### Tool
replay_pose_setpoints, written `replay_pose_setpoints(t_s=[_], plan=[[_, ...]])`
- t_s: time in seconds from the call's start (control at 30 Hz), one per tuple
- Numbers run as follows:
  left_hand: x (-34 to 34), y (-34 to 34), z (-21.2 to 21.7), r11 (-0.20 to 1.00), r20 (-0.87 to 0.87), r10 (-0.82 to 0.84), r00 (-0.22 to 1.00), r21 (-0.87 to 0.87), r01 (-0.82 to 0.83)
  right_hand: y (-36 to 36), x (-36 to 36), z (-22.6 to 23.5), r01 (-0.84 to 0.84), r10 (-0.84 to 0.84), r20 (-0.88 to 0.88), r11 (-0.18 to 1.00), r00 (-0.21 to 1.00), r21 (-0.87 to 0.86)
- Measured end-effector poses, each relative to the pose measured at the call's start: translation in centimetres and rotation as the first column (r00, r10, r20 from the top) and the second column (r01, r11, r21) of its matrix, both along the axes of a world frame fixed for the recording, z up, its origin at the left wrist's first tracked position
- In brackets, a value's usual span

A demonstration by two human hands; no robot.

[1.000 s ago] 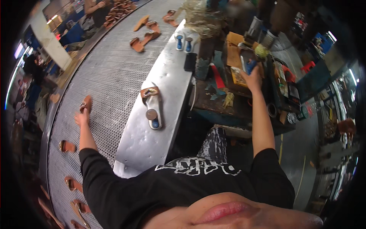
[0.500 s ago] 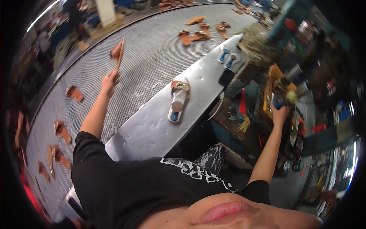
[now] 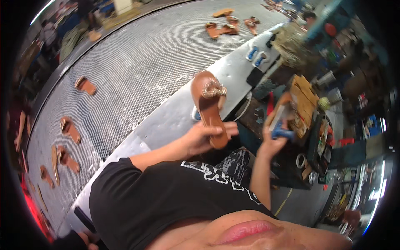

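Note:
My left hand (image 3: 199, 137) grips the heel end of a brown sandal (image 3: 210, 110), thumb on the insole. Its strap is gold and braided, and the toe points up and away from me. Behind that sandal, a bit of a white-and-blue shoe last (image 3: 196, 113) shows on the silver metal ledge (image 3: 166, 125). To the right, my right hand (image 3: 273, 143) is closed round a blurred white-and-blue object (image 3: 281, 125) with a brown edge at its far end; its exact kind is unclear. It hangs beside the cluttered dark bench.
Brown sandals (image 3: 71, 129) lie along the left of the mesh belt (image 3: 125, 75); more sandals (image 3: 223, 28) lie at its far end. Two white-and-blue lasts (image 3: 256, 57) rest on the far ledge. A cardboard piece (image 3: 304, 96) and a tape roll (image 3: 300, 161) are right.
My left hand has come back from over the belt to in front of me, bringing the sandal. My right hand has moved left and nearer, away from the bench's far side, with the white-and-blue object.

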State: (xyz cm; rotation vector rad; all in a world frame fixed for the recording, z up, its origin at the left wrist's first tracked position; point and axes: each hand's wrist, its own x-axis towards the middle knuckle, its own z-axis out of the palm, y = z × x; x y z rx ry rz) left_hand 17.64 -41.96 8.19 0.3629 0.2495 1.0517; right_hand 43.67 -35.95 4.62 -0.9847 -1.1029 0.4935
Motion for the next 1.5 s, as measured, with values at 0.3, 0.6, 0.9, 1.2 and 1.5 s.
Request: replay_pose_setpoints(t_s=[0.3,0.6,0.9,1.2,1.5], plan=[[0.7,18.0,-1.3,0.916,-0.418,0.398,0.817,0.23,-0.329,-6.0,-3.7,4.0,-0.528,0.557,0.276,0.83,0.783,-0.18],[13.3,10.2,-3.4,0.769,-0.67,0.152,0.726,0.542,0.339,-0.6,4.3,3.4,-0.022,0.034,0.298,0.999,0.954,-0.043],[11.3,6.1,-2.7,0.79,-0.698,0.037,0.715,0.458,0.407,15.1,19.5,1.3,0.427,-0.176,0.725,0.887,0.666,-0.177],[0.5,-0.5,-5.7,0.671,-0.644,0.626,0.439,0.732,0.118,13.7,23.3,1.8,0.457,-0.07,0.836,0.86,0.544,-0.225],[-40.2,-18.7,-16.3,0.382,-0.378,-0.415,-0.827,0.753,-0.536,10.4,27.4,5.9,0.212,-0.167,0.595,0.977,0.786,-0.005]])
